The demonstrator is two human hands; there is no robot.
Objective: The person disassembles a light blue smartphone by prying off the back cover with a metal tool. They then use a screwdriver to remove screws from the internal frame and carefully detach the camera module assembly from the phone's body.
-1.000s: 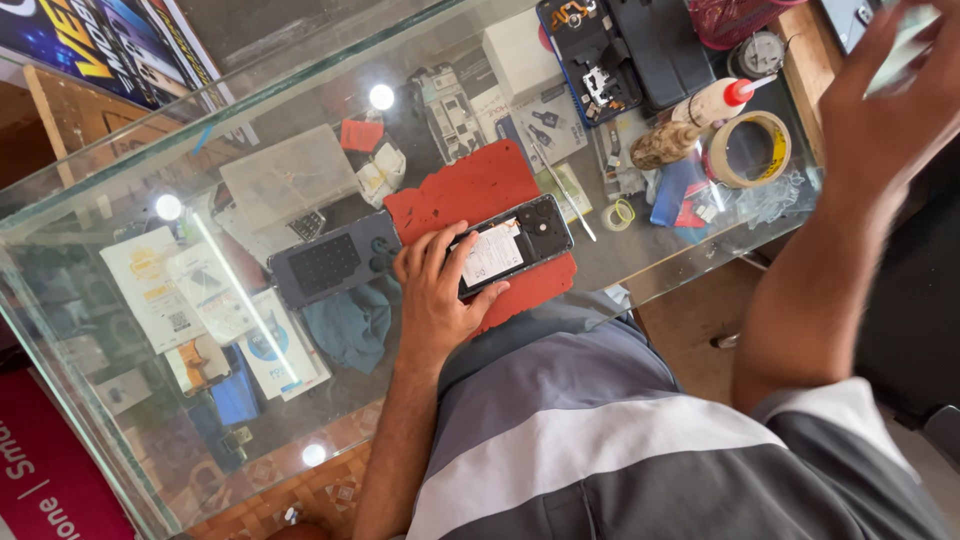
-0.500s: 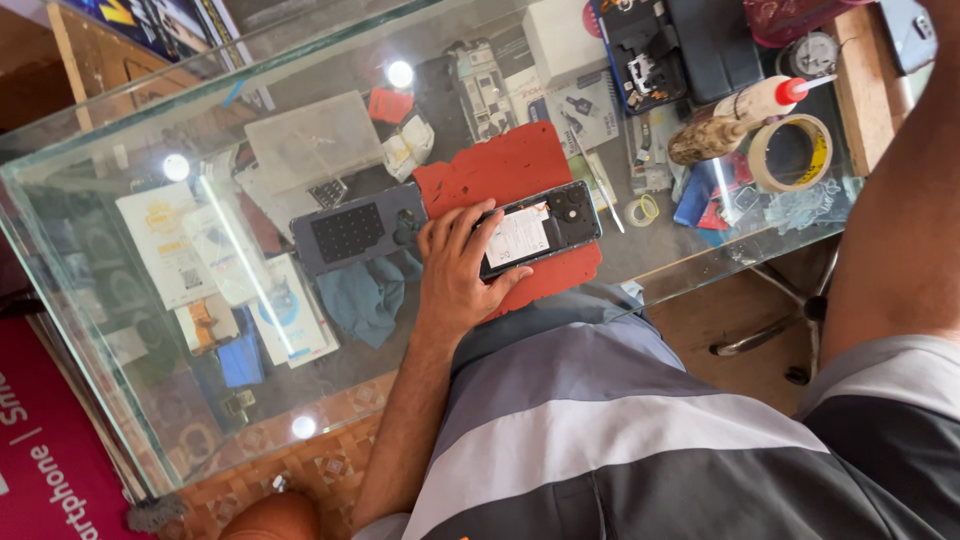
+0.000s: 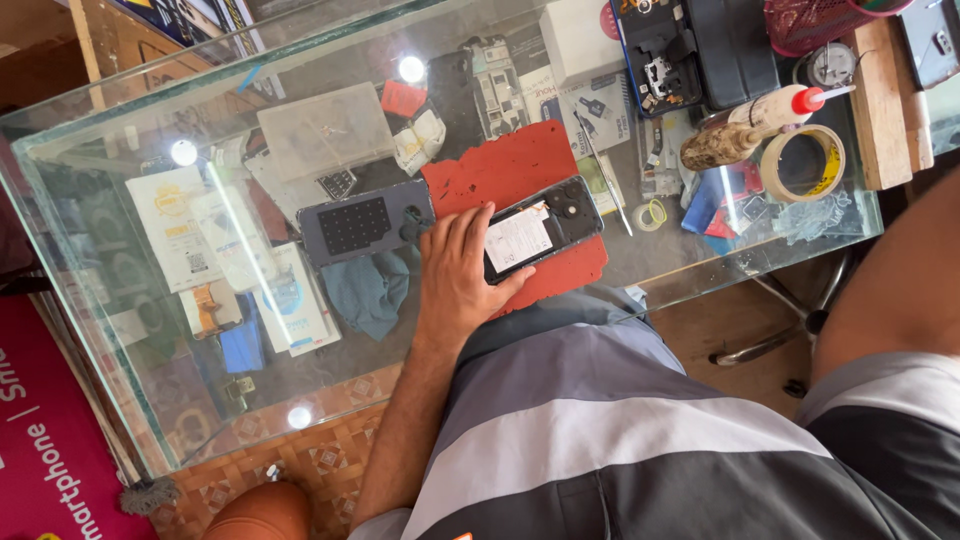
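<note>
My left hand (image 3: 455, 275) lies on the near end of an opened black phone (image 3: 548, 228), holding it down with the fingers curled round its edge. The phone has its back off and shows a white battery label. It rests on a red mat (image 3: 500, 165) on the glass counter (image 3: 110, 160). Of my right arm, only the upper arm and sleeve (image 3: 890, 300) show at the right edge; the hand is out of frame.
A dark phone cover (image 3: 365, 222) and a blue cloth (image 3: 365, 290) lie left of the hand. Tweezers (image 3: 605, 170), a glue bottle (image 3: 750, 125), a tape roll (image 3: 803, 163) and a black parts tray (image 3: 690, 50) crowd the counter's right end. Packets and boxes sit under the glass.
My right hand, raised at the top right a second ago, has gone out of frame. The view has shifted; the left hand stays on the phone.
</note>
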